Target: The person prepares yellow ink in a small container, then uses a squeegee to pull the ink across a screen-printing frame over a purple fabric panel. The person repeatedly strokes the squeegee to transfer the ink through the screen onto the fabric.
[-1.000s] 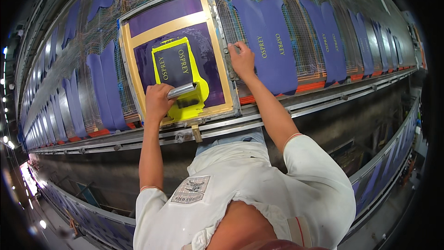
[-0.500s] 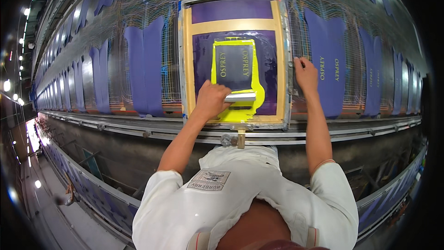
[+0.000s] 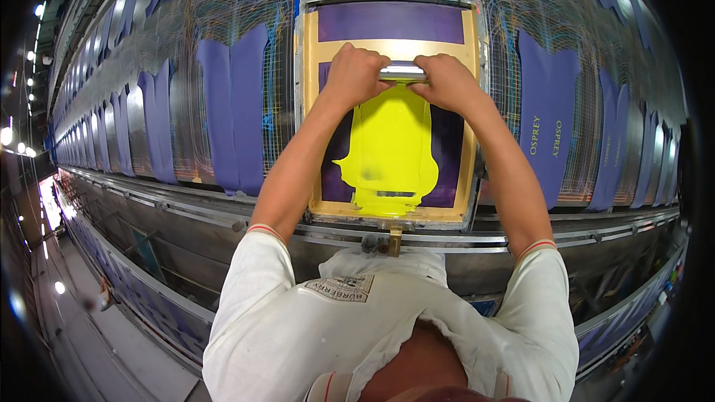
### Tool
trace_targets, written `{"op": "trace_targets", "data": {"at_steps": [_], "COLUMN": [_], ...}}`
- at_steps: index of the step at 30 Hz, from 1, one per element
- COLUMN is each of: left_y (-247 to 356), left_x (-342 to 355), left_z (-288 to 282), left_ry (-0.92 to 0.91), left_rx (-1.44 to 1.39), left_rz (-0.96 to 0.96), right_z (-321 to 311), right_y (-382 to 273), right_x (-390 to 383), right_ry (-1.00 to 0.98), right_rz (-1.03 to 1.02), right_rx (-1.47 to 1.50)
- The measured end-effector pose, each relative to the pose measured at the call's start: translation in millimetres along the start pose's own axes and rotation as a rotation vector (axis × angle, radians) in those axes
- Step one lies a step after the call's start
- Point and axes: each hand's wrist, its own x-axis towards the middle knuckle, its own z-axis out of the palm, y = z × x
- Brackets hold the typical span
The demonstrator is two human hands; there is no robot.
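Both my hands grip a squeegee [image 3: 403,71] with a metallic bar, near the far end of a printing screen. My left hand [image 3: 356,74] is closed around its left end, and my right hand [image 3: 448,83] around its right end. Bright yellow ink [image 3: 391,145] spreads from beneath the squeegee toward me and covers the middle of the mesh. Around the mesh runs a metal screen frame [image 3: 300,104], with tan tape [image 3: 467,171] along its inner border. The squeegee's lower edge is hidden by my fingers and the ink.
Purple fabric pieces [image 3: 232,112] lie in a row along the long table on both sides. One purple piece [image 3: 550,104] right of the frame bears yellow lettering. A metal rail [image 3: 596,225] follows the table's near edge, and a brass-coloured bracket [image 3: 395,243] sits at the frame's near side.
The squeegee has moved from the near part of the screen to its far end. My right hand has left the frame's right side and gripped it. Ink now covers the lettered area.
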Motion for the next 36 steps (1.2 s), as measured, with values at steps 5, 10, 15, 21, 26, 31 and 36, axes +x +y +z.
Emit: {"op": "trace_targets", "data": {"at_steps": [5, 10, 15, 21, 26, 31, 36], "left_y": [24, 84, 67, -2, -8, 6, 60], "left_x": [-48, -149, -123, -14, -2, -33, -122], "left_z": [11, 20, 8, -6, 1, 11, 24], "left_ry": [0.096, -0.021, -0.053, 0.006, -0.032, 0.058, 0.077], "left_rx": [-0.086, -0.152, -0.082, 0.015, -0.02, -0.101, -0.126], "left_rz": [0.003, -0.014, 0.003, 0.055, 0.008, 0.022, 0.051], "right_z": [25, 59, 47, 5, 8, 22, 54], "right_y": [-21, -70, -60, -16, -5, -16, -58], "right_x": [-35, -136, -117, -6, 8, -19, -109], "right_ry": [0.091, 0.035, 0.055, 0.021, -0.01, 0.059, 0.061], "right_rz": [-0.078, -0.094, -0.093, -0.021, 0.017, -0.08, -0.073], "right_rx": [-0.07, -0.006, -0.024, -0.087, -0.061, -0.061, -0.071]}}
